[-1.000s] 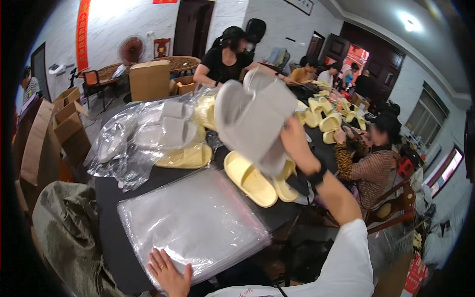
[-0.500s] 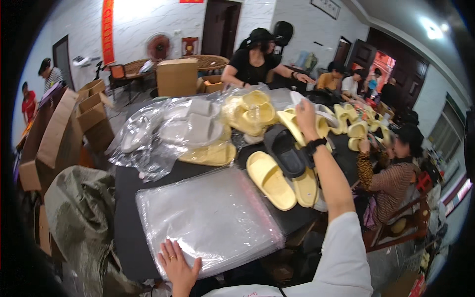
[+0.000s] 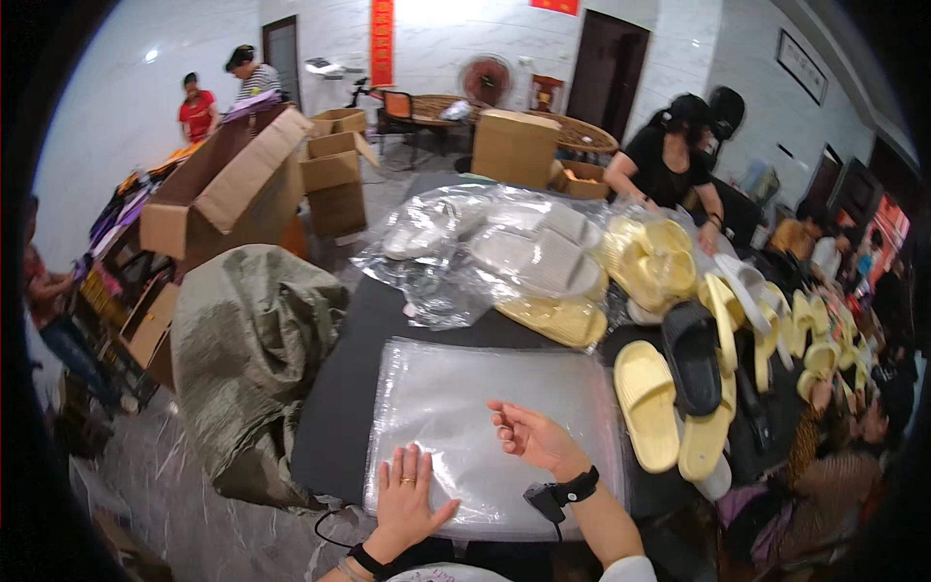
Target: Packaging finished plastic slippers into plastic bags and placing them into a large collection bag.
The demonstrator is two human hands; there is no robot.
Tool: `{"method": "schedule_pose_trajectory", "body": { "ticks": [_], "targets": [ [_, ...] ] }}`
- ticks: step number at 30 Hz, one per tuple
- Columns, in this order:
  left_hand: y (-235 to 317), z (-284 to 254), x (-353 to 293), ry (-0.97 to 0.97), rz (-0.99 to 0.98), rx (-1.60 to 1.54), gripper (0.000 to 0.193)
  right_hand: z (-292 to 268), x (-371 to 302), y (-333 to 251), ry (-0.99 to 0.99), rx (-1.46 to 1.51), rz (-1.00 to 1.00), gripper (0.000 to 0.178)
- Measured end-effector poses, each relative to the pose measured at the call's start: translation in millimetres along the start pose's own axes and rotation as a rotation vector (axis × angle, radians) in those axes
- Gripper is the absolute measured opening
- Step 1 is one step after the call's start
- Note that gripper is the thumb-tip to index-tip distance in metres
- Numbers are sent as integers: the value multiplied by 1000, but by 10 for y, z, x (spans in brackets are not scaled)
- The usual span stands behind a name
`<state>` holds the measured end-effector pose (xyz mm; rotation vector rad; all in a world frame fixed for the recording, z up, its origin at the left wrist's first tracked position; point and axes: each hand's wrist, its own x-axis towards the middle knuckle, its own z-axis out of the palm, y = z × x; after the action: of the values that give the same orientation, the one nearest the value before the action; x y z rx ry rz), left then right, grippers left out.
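Observation:
A stack of clear plastic bags (image 3: 572,388) lies flat on the dark table in front of me. My left hand (image 3: 409,497) rests on its near left part, palm down with fingers spread. Over the middle of the stack is my right hand (image 3: 533,441), its fingers loosely bent and apart, with nothing visible in them. To the right of the bags lie a yellow slipper (image 3: 645,405) and a black slipper (image 3: 692,357), the black one on top of other yellow slippers. A white slipper (image 3: 745,291) leans among yellow ones farther back.
Bagged grey slippers (image 3: 543,260) and bagged yellow slippers (image 3: 652,257) lie beyond the stack. A green woven sack (image 3: 247,369) stands at the table's left, near open cardboard boxes (image 3: 228,184). A person in black (image 3: 669,155) reaches over the far side; others sit at the right.
My right hand has come back from the slippers at the right to above the bags, and the white slipper it held is out of it. My left hand stays on the bags. The view has turned left.

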<state>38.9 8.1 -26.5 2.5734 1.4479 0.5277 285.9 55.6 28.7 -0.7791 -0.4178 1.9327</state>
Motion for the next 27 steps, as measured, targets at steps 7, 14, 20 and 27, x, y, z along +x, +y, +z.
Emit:
{"method": "schedule_pose_trajectory", "body": {
  "ticks": [7,14,20,27],
  "targets": [
    [-19,-107,-37,-7,-7,46,77,-768,385,162,63,200,-72,18],
    [-155,-249,-3,-109,-13,-70,77,-473,377,153,144,232,-139,16],
    [-122,-1495,753,-254,315,-311,52,-936,454,213,17,264,-130,17],
    [-646,-1552,2059,-258,-42,-300,39,-755,694,374,-77,247,-126,20]
  ]
}}
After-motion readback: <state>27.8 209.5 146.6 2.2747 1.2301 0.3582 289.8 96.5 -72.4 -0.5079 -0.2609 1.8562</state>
